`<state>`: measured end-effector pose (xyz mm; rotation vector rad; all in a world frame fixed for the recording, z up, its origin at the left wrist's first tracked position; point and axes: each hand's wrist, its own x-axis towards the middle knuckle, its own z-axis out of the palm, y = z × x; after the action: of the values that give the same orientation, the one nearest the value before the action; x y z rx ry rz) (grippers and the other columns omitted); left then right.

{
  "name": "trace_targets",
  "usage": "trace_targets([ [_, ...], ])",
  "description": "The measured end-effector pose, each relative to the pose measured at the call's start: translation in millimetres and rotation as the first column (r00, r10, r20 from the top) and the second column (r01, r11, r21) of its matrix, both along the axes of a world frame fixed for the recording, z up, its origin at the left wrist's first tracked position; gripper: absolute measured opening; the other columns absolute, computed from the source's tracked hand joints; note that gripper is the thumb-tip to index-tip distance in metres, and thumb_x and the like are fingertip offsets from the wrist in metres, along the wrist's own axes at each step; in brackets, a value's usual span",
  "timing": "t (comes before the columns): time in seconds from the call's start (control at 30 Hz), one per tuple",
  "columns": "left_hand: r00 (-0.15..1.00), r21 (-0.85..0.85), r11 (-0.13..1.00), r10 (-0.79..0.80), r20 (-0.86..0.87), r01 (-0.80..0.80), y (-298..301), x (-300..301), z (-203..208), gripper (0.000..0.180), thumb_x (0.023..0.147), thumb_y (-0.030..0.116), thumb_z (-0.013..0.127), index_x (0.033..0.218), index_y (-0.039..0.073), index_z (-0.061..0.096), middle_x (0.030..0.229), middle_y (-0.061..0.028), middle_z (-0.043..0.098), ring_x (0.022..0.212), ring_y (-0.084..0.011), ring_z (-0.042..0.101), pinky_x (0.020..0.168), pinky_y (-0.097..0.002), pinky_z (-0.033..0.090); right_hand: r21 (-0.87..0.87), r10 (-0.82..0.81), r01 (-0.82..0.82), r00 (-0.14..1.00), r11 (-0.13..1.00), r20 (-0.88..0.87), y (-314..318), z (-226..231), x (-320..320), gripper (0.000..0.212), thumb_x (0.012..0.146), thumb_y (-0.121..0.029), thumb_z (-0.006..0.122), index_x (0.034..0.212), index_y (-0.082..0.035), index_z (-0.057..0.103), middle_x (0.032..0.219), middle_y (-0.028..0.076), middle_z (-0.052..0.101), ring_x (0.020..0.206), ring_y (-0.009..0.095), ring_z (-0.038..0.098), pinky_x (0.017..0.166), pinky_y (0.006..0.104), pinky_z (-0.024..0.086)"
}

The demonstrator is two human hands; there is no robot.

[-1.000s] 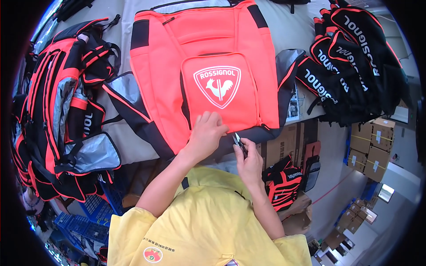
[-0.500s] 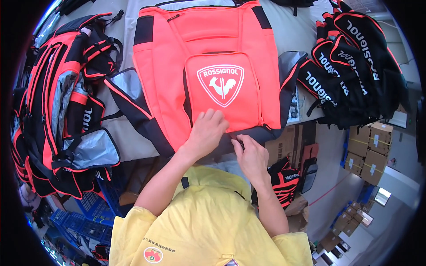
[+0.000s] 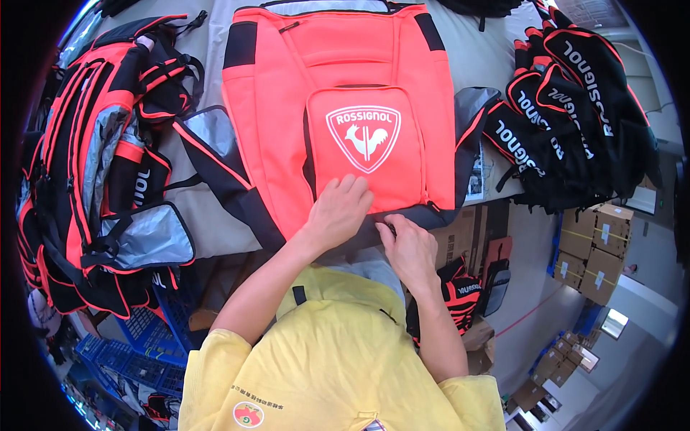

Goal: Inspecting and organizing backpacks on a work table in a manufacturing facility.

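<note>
A bright coral backpack [image 3: 277, 136] with dark grey lower panels lies front up on the table, its bottom toward me. On its front pocket [image 3: 402, 169] is a white shield emblem with a bird. My left hand [image 3: 341, 210] is closed at the pocket's lower edge, fingers curled on the coral cloth and thumb hidden. Just right of it, my right hand [image 3: 410, 250] pinches the dark bottom edge of the backpack between thumb and bent fingers. What exactly lies in that pinch is partly hidden. Side flaps with silver lining [image 3: 210, 133] spread out from the backpack.
Black and coral bags [image 3: 79, 165] are piled at the left, with a silver-lined flap [image 3: 154, 241] hanging over the table edge. More black bag pieces [image 3: 575, 122] lie at the right. Blue crates [image 3: 154, 334] stand below left; stacked cartons [image 3: 596, 248] stand on the floor at right.
The backpack and table appear slightly further right in the view. Both hands keep nearly the same grip and place on the backpack.
</note>
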<state>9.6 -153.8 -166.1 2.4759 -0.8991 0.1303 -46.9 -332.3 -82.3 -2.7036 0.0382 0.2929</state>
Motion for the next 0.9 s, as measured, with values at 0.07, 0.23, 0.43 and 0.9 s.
trace_targets([
  [0.07, 1.0, -0.016, 1.0, -0.008, -0.002, 0.008, 0.4, 0.4, -1.1, 0.012, 0.085, 0.018, 0.065, 0.094, 0.01, 0.064, 0.094, -0.0067, 0.055, 0.094, -0.0247, 0.058, 0.077, -0.0381, 0.043, -0.023, 0.011, -0.012, 1.0, 1.0, -0.021, 1.5, 1.4, 2.5, 0.024, 0.099, -0.027, 0.075, 0.104, -0.003, 0.075, 0.091, 0.017, 0.077, 0.081, 0.041, 0.075, 0.07, 0.051, 0.059],
  [0.23, 0.998, -0.18, 0.983, -0.05, -0.025, 0.045, 3.0, 1.1, -8.3, 0.013, 0.085, 0.017, 0.067, 0.096, 0.009, 0.065, 0.093, -0.0052, 0.058, 0.092, -0.0235, 0.06, 0.078, -0.0387, 0.044, -0.059, 0.066, -0.069, 0.996, 0.996, -0.059, 3.3, 3.4, 11.5, 0.024, 0.098, -0.027, 0.075, 0.101, -0.003, 0.073, 0.089, 0.017, 0.076, 0.081, 0.042, 0.075, 0.07, 0.052, 0.059],
  [0.43, 0.996, -0.243, 0.97, -0.047, -0.072, 0.028, 5.0, 0.0, -9.9, 0.013, 0.085, 0.015, 0.068, 0.096, 0.009, 0.067, 0.091, -0.0057, 0.06, 0.09, -0.0241, 0.062, 0.081, -0.0391, 0.049, -0.1, 0.075, -0.084, 0.993, 0.991, -0.091, 6.8, 6.6, 13.2, 0.024, 0.098, -0.027, 0.075, 0.101, -0.003, 0.073, 0.088, 0.017, 0.076, 0.08, 0.042, 0.075, 0.069, 0.0523, 0.059],
  [0.9, 0.933, -0.071, 0.987, -0.16, -0.323, 0.145, 9.3, 23.5, 8.2, 0.011, 0.088, 0.018, 0.069, 0.097, 0.013, 0.074, 0.1, -0.0093, 0.062, 0.099, -0.0287, 0.069, 0.07, -0.0453, 0.058, -0.091, -0.019, 0.014, 0.998, 0.996, -0.057, 1.3, 19.4, 5.9, 0.027, 0.099, -0.028, 0.076, 0.108, -0.003, 0.076, 0.095, 0.019, 0.078, 0.084, 0.043, 0.076, 0.073, 0.0501, 0.06],
])
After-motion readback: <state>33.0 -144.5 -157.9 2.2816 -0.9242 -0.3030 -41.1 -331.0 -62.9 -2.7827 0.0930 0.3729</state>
